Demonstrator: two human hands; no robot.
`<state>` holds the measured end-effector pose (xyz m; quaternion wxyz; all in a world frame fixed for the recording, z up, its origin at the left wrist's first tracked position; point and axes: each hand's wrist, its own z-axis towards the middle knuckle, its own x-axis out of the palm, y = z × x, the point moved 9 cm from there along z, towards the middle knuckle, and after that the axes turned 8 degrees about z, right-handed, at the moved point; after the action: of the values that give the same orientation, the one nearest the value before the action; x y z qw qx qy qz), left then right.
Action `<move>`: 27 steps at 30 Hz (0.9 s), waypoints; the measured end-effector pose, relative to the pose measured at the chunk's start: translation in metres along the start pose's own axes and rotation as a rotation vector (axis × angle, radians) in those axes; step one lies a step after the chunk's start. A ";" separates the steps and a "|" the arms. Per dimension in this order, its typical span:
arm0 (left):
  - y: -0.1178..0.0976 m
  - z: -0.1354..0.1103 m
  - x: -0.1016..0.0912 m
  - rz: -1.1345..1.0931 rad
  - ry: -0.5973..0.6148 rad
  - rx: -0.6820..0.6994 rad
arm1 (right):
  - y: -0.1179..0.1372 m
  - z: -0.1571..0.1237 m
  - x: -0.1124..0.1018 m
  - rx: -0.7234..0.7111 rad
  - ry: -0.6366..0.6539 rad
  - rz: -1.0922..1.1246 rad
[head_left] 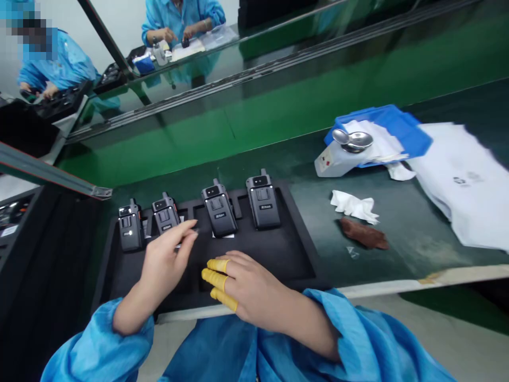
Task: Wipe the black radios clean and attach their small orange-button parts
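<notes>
Over a black foam tray (306, 254), my left hand (169, 254) has its thumb and fingers pinched together. Whatever is between the tips is too small to make out. My right hand (254, 292) wears yellow finger cots (217, 280) on three fingers. Its fingers point left above the tray's front, apart and holding nothing visible. Several black walkie-talkies lie in a row across the tray: one at far left (130, 228), one (165, 212) partly behind my left hand, one in the middle (219, 209), and one at right (263, 201).
To the right are a crumpled white tissue (353, 206), a brown cloth (363, 233) and a clear plastic scrap (352, 252). Behind them stand a white dispenser bottle (338, 162) and a blue bin (413, 135). White bags (469, 185) lie farther right. Two co-workers sit beyond the glass partition.
</notes>
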<state>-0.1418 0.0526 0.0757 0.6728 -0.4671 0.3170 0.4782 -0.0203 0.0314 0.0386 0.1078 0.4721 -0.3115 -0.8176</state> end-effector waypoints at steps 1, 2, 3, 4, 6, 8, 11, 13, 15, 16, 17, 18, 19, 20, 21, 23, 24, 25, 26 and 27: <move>-0.015 0.004 0.007 0.038 -0.004 0.104 | -0.003 -0.004 -0.008 0.007 -0.040 -0.015; -0.026 0.007 0.014 0.078 -0.010 0.184 | -0.007 -0.009 -0.015 0.015 -0.084 -0.032; -0.034 0.009 0.021 0.119 -0.015 0.240 | -0.010 -0.014 -0.021 0.022 -0.126 -0.052; -0.038 0.011 0.028 0.162 -0.018 0.273 | -0.014 -0.018 -0.026 0.029 -0.161 -0.072; -0.042 0.012 0.040 0.240 -0.024 0.305 | -0.023 -0.026 -0.029 0.054 -0.200 -0.101; -0.042 0.010 0.050 0.296 -0.018 0.322 | -0.029 -0.029 -0.026 0.080 -0.199 -0.104; -0.040 0.007 0.059 0.332 -0.010 0.332 | -0.033 -0.029 -0.021 0.108 -0.171 -0.084; -0.038 0.006 0.063 0.334 -0.003 0.329 | -0.035 -0.028 -0.021 0.133 -0.159 -0.074; -0.037 0.006 0.066 0.336 0.000 0.323 | -0.036 -0.027 -0.022 0.150 -0.150 -0.063; -0.037 0.006 0.067 0.337 0.001 0.321 | -0.036 -0.026 -0.022 0.153 -0.145 -0.056; -0.037 0.005 0.068 0.337 0.002 0.320 | -0.036 -0.026 -0.023 0.155 -0.142 -0.050; -0.037 0.005 0.068 0.338 0.003 0.320 | -0.036 -0.026 -0.023 0.157 -0.139 -0.045; -0.037 0.004 0.068 0.338 0.003 0.322 | -0.036 -0.026 -0.023 0.160 -0.137 -0.039; -0.037 0.004 0.068 0.339 0.004 0.326 | -0.037 -0.026 -0.023 0.165 -0.134 -0.032; -0.037 0.003 0.069 0.340 0.005 0.331 | -0.037 -0.027 -0.023 0.169 -0.131 -0.025; -0.038 0.002 0.068 0.341 0.007 0.339 | -0.038 -0.027 -0.022 0.179 -0.121 -0.009; -0.038 0.002 0.068 0.341 0.007 0.341 | -0.039 -0.027 -0.022 0.183 -0.118 -0.002; -0.038 0.002 0.068 0.341 0.006 0.343 | -0.039 -0.028 -0.021 0.190 -0.113 0.007; -0.039 0.002 0.068 0.341 0.005 0.342 | -0.040 -0.028 -0.021 0.195 -0.107 0.016; -0.039 0.003 0.068 0.341 0.003 0.341 | -0.040 -0.028 -0.021 0.200 -0.103 0.024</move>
<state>-0.0821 0.0744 0.0302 0.6510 -0.2871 0.4686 0.5237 0.0191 0.0612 0.0182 0.0537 0.4338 -0.4025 -0.8043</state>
